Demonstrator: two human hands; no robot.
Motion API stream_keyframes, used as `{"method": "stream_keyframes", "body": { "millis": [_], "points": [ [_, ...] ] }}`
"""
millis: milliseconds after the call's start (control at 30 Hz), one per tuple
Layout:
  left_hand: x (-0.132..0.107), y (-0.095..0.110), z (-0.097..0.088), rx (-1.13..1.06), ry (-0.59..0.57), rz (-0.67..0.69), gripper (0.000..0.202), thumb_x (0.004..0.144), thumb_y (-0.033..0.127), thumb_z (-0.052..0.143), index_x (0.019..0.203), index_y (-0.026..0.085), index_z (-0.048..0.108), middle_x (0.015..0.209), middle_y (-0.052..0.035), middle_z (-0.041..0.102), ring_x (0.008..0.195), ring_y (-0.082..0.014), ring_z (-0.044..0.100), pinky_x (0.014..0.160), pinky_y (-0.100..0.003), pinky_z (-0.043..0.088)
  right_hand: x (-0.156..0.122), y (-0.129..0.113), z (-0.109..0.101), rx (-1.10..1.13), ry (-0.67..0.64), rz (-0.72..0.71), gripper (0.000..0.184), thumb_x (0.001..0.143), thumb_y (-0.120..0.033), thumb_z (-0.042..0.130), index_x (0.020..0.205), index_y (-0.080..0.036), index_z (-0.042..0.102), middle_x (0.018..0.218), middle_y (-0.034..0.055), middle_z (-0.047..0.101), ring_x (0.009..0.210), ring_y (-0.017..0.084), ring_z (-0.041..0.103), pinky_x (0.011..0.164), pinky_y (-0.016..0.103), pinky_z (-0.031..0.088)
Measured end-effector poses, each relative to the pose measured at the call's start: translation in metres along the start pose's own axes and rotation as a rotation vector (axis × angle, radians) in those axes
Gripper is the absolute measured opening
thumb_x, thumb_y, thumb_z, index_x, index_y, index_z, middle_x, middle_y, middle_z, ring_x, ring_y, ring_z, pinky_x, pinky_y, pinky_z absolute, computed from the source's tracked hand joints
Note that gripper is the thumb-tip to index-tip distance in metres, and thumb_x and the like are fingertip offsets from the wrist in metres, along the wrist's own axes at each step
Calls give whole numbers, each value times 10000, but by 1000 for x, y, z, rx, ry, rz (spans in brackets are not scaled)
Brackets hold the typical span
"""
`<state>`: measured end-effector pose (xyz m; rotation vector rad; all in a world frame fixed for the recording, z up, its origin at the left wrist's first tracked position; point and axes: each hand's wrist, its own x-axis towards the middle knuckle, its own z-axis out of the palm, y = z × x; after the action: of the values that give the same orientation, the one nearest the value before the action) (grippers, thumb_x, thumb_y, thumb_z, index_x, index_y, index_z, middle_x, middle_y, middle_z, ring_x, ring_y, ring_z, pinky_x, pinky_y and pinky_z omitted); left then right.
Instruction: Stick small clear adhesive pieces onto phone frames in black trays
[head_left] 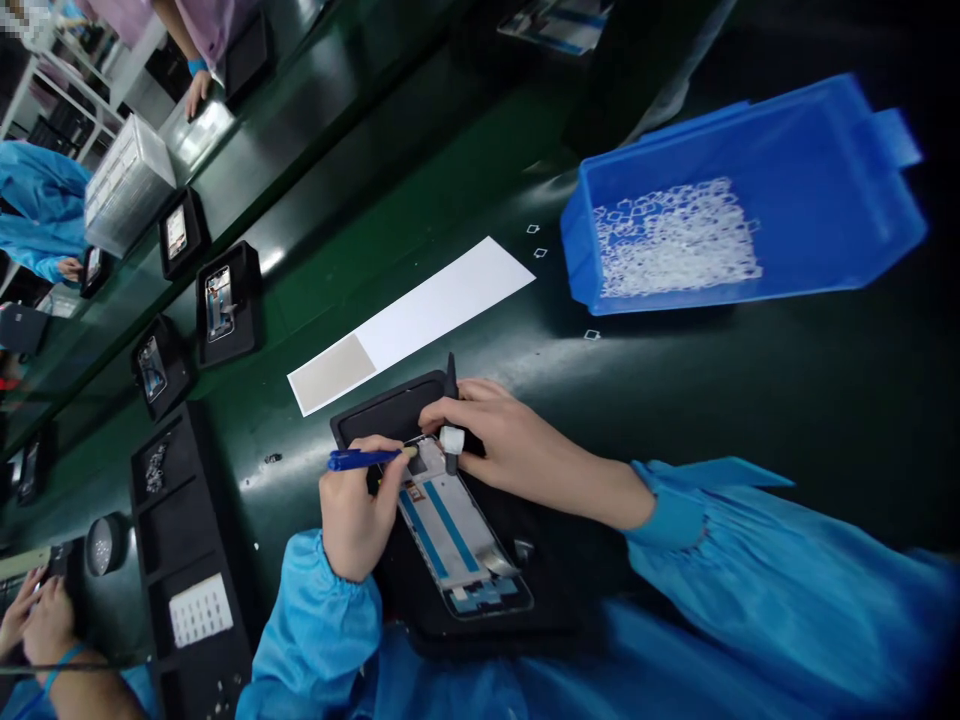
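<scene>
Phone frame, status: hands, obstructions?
Left hand grips blue pen, right hand grips black stylus, both tips at phone frame top. Frame flat in black tray. Blue bin apart.

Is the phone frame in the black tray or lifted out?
In: the phone frame lies flat inside the black tray; the left hand holds a blue pen, the right hand a black tool, at its far end.
</scene>
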<state>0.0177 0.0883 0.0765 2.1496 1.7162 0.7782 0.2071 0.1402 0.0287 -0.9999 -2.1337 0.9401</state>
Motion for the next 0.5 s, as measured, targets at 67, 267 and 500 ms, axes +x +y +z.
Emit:
{"method": "stream_keyframes", "body": {
  "millis": [67, 267, 500],
  "points": [
    [0, 1, 0, 23, -3, 2, 64, 926, 232, 567, 940, 187, 611, 879, -40, 727, 821, -165, 706, 715, -247, 543, 1, -1, -1, -4, 3, -10, 352, 724, 13, 474, 975, -220, 557, 891, 57, 617, 924, 249, 573, 827, 411, 470],
    [0, 2, 2, 89, -3, 14, 72, 934, 248, 557, 949, 193, 600, 883, -36, 728, 816, -161, 704, 714, -247, 543, 0, -3, -2, -15, 12, -33, 312, 734, 2, 478, 935, -231, 532, 900, 51, 621, 946, 255, 587, 843, 421, 469],
    [3, 2, 5, 134, -8, 44, 74, 942, 248, 547, 952, 191, 592, 876, -39, 724, 811, -155, 701, 710, -241, 543, -1, -2, -1, -36, 16, -40, 306, 738, 4, 488, 940, -220, 535, 921, 57, 635, 979, 267, 590, 864, 432, 464]
  ]
}}
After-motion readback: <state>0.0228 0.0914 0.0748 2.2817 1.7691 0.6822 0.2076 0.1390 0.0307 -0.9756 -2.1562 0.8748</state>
